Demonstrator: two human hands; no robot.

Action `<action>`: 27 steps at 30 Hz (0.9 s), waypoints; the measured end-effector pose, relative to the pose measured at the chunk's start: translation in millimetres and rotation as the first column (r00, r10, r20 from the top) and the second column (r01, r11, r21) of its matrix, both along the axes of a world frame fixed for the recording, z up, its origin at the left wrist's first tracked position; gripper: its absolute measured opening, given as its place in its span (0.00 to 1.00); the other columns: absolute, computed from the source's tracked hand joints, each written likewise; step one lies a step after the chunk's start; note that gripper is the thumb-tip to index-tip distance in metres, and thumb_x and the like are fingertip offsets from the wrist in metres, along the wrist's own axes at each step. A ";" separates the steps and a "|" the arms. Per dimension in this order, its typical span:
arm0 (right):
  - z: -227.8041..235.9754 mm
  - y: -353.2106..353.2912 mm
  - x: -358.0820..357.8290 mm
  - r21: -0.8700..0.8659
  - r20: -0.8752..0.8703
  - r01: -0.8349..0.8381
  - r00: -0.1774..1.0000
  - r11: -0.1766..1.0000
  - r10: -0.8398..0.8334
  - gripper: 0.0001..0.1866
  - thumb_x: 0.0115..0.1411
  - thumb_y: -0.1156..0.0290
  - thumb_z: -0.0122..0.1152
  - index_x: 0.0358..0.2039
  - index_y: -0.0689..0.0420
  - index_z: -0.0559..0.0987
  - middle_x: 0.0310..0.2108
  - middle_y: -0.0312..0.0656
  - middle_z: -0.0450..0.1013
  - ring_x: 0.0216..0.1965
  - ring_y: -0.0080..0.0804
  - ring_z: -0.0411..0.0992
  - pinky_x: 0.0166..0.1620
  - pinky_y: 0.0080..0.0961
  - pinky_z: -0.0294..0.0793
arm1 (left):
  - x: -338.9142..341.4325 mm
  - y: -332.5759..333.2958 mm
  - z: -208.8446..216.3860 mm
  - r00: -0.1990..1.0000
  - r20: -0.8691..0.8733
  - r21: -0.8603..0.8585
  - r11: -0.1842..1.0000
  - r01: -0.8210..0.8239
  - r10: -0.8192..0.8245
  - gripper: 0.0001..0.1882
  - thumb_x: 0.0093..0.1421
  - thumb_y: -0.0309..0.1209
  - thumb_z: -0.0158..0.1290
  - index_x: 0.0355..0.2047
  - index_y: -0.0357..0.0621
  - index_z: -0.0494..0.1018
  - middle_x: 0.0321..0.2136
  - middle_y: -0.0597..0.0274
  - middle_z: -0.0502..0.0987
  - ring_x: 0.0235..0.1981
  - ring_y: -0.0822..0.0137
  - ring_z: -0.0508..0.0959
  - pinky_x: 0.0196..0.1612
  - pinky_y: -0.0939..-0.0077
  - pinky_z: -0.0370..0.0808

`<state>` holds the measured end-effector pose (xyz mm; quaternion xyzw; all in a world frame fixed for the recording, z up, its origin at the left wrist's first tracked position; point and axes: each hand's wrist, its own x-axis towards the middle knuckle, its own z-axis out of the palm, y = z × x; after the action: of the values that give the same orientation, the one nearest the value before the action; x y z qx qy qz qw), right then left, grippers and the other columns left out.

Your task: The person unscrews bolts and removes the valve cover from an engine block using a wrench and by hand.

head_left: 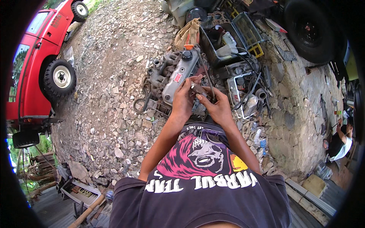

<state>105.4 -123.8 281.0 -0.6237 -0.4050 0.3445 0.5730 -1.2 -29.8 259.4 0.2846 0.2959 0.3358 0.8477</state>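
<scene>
Close together over the near end of an engine, both my hands hold a small brownish, rounded part (198, 89) whose kind I cannot make out. My left hand (183, 99) has its fingers closed at the part's left side. The thumb and fingers of my right hand (218, 105) pinch its right end. Beneath and beyond them is the engine's grey valve cover (181, 73), with a black oil filler cap (187, 56) and a red label. A long thin dark rod (205, 70) runs down toward my right hand; whether I touch it is unclear.
Right of the engine stand a dark crate (216, 59) of containers and a pile of metal parts and hoses (249, 83). A paper sack (189, 34) lies beyond. A red vehicle (38, 64) is at left, a large tyre (310, 32) at far right. Another person (342, 142) sits at right.
</scene>
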 end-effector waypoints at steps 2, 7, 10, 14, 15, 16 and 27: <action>6.2 -4.7 7.9 -0.178 -0.221 -0.089 0.974 0.980 0.048 0.16 0.62 0.68 0.64 0.46 0.66 0.78 0.33 0.39 0.78 0.34 0.20 0.75 0.38 0.20 0.75 | -5.9 1.0 -0.9 0.996 0.065 -0.009 0.998 0.056 -0.056 0.21 0.70 0.46 0.43 0.48 0.40 0.72 0.54 0.53 0.74 0.50 0.65 0.74 0.52 0.64 0.70; -3.4 -5.2 -2.4 -0.041 -0.255 0.005 0.967 0.999 -0.015 0.16 0.67 0.66 0.58 0.47 0.67 0.77 0.29 0.37 0.76 0.29 0.17 0.73 0.25 0.19 0.77 | 1.3 -15.2 -6.3 0.997 0.032 0.020 0.997 0.074 -0.075 0.23 0.71 0.47 0.41 0.55 0.44 0.70 0.54 0.62 0.73 0.49 0.67 0.74 0.52 0.64 0.68; -7.8 -5.1 -0.9 -0.058 -0.159 0.063 0.985 0.996 -0.072 0.17 0.67 0.64 0.57 0.46 0.66 0.77 0.29 0.38 0.76 0.28 0.17 0.73 0.23 0.21 0.74 | 2.6 -15.0 -17.1 0.994 0.005 -0.006 0.994 0.111 -0.111 0.23 0.71 0.48 0.40 0.56 0.46 0.67 0.58 0.63 0.70 0.50 0.67 0.72 0.50 0.65 0.70; -11.0 -9.7 14.7 -0.203 -0.463 0.037 0.877 0.979 -0.129 0.20 0.68 0.55 0.54 0.40 0.62 0.77 0.24 0.37 0.75 0.18 0.17 0.66 0.16 0.18 0.62 | 7.9 -17.1 -24.8 0.977 0.148 0.000 0.988 0.155 -0.153 0.22 0.71 0.46 0.40 0.55 0.44 0.68 0.55 0.62 0.72 0.45 0.69 0.74 0.43 0.71 0.71; -11.6 -11.0 21.6 -0.247 -0.563 -0.012 0.815 0.969 -0.133 0.21 0.68 0.52 0.53 0.39 0.61 0.77 0.23 0.37 0.74 0.14 0.16 0.61 0.15 0.17 0.57 | 10.5 -17.0 -28.5 0.970 0.182 0.006 0.987 0.161 -0.159 0.21 0.71 0.45 0.41 0.54 0.43 0.69 0.53 0.61 0.73 0.44 0.70 0.75 0.39 0.74 0.72; -11.7 -11.5 26.3 -0.283 -0.656 -0.066 0.741 0.957 -0.143 0.22 0.68 0.50 0.51 0.38 0.59 0.77 0.21 0.37 0.73 0.10 0.15 0.57 0.13 0.16 0.52 | 13.2 -16.6 -31.3 0.962 0.216 0.012 0.986 0.167 -0.165 0.21 0.71 0.44 0.42 0.54 0.43 0.70 0.52 0.61 0.75 0.42 0.71 0.76 0.36 0.77 0.72; -56.6 -17.2 45.3 -0.294 -0.628 0.035 0.746 0.955 -0.220 0.19 0.66 0.62 0.58 0.52 0.59 0.72 0.29 0.35 0.73 0.15 0.16 0.61 0.17 0.15 0.58 | 52.9 -13.4 -69.8 0.986 -0.002 -0.047 0.985 0.165 -0.165 0.19 0.72 0.40 0.41 0.56 0.43 0.68 0.51 0.60 0.76 0.48 0.70 0.75 0.49 0.74 0.71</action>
<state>150.6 -141.0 224.4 -0.5605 -0.0857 0.5509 0.6124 51.7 -43.2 189.6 0.2894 0.2815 0.2568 0.8781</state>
